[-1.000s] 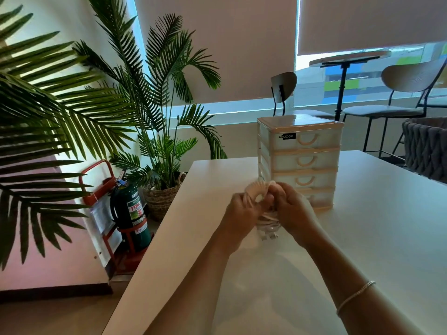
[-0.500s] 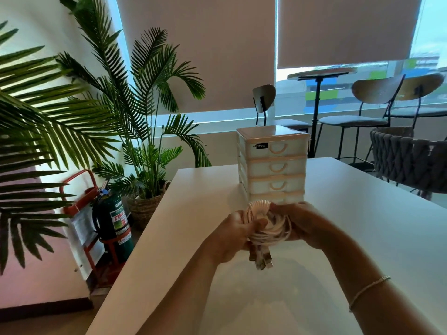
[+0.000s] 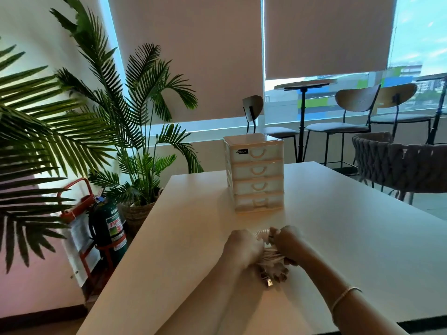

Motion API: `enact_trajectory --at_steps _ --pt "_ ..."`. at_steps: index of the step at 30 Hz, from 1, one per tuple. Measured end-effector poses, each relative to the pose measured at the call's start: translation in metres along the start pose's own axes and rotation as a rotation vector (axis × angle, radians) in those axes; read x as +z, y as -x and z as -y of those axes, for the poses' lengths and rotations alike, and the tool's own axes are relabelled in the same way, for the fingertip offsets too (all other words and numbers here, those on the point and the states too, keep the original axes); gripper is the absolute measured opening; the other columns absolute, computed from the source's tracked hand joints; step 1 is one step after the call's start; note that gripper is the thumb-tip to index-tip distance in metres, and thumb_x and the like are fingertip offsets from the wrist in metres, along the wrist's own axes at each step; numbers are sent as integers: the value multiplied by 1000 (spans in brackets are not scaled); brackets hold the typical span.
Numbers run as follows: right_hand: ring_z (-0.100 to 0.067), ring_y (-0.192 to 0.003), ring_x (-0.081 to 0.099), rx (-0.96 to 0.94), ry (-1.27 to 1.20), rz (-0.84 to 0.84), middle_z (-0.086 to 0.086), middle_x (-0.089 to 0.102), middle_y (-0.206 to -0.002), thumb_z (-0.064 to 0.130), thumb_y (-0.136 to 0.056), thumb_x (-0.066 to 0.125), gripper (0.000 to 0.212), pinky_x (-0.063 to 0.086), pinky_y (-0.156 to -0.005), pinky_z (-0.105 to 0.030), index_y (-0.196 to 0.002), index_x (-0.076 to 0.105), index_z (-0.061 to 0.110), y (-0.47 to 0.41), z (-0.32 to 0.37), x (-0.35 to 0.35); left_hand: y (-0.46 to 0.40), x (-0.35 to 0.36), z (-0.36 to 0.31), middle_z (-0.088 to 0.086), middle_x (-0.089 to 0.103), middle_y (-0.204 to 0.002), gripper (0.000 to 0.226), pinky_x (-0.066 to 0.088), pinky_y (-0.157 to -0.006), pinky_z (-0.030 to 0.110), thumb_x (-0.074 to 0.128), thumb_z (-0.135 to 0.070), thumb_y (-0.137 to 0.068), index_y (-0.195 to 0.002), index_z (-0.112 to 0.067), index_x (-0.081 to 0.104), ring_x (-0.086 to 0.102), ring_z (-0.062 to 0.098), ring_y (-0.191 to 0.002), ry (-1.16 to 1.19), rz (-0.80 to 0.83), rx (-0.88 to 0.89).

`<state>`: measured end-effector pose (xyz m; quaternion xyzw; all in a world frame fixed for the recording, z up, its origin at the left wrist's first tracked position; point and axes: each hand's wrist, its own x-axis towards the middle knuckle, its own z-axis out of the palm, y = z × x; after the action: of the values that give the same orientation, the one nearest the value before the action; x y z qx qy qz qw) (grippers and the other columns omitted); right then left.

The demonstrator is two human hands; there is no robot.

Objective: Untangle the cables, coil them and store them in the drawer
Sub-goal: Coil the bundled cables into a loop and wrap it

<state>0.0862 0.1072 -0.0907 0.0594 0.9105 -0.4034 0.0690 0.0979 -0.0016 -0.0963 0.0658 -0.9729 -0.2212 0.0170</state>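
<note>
Moved: we see our hands and the cable bundle lower in the view and farther from the drawer unit than half a second ago; the unit now stands clear beyond them.
Cable bundle (image 3: 270, 257): a pale coil pinched between both hands just above the white table (image 3: 350, 238), loops showing over the knuckles and connector ends hanging below the grip.
Left hand (image 3: 243, 247): we curl our fingers round the left side of the coil, back of the hand toward the camera.
Right hand (image 3: 287, 243): fingers curled tight on the coil's right side, touching the left hand's fingers across the bundle; a thin bracelet (image 3: 344, 297) sits on the wrist nearer us.
Drawer unit (image 3: 255, 172): four stacked drawers, all pushed in, straight beyond the grip on the table.
Beyond-left of the grip: palm plants (image 3: 116, 112) and a green fire extinguisher (image 3: 110, 228) on the floor off the table edge.
Beyond-right of the grip: a woven chair (image 3: 401, 163), with stools by the window.
</note>
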Motion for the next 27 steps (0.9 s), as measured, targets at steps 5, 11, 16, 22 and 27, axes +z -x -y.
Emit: enact_trajectory --at_steps 5,11,16,22,27 --pt "-32 -114 53 -133 197 -100 -18 56 -124 26 -100 29 39 43 -89 -32 -121 56 9 -4 -9 7 -1 7 5 27 46 -125 47 37 -100 33 34 -29 -94 -118 5 54 50 36 -114 12 55 -6" --pt "-30 -115 54 -153 238 -229 -14 58 -124 40 -99 24 47 41 -89 -34 -114 59 13 8 -18 12 8 11 3 18 43 -125 41 38 -95 39 25 -23 -98 -124 -2 48 48 37 -115 -65 -7 13" --pt "-28 -116 54 -145 310 -184 -13 58 -125 44 -98 22 49 40 -88 -34 -117 57 15 8 -16 6 18 7 3 19 43 -127 44 36 -99 41 23 -25 -99 -124 -3 51 44 36 -119 -142 -58 48" --pt "-28 -112 55 -95 386 -81 -13 58 -123 53 -94 32 55 44 -89 -34 -117 56 9 -11 -8 -8 11 -9 -2 20 42 -136 49 33 -104 39 28 -32 -97 -128 -1 50 40 33 -125 -233 -31 54" --pt "-24 -104 57 -167 471 -111 -11 61 -118 49 -93 41 48 46 -82 -31 -112 58 9 -40 4 -28 -21 -42 -9 19 40 -136 50 31 -104 40 27 -36 -99 -132 -4 46 35 31 -126 -299 -133 100"
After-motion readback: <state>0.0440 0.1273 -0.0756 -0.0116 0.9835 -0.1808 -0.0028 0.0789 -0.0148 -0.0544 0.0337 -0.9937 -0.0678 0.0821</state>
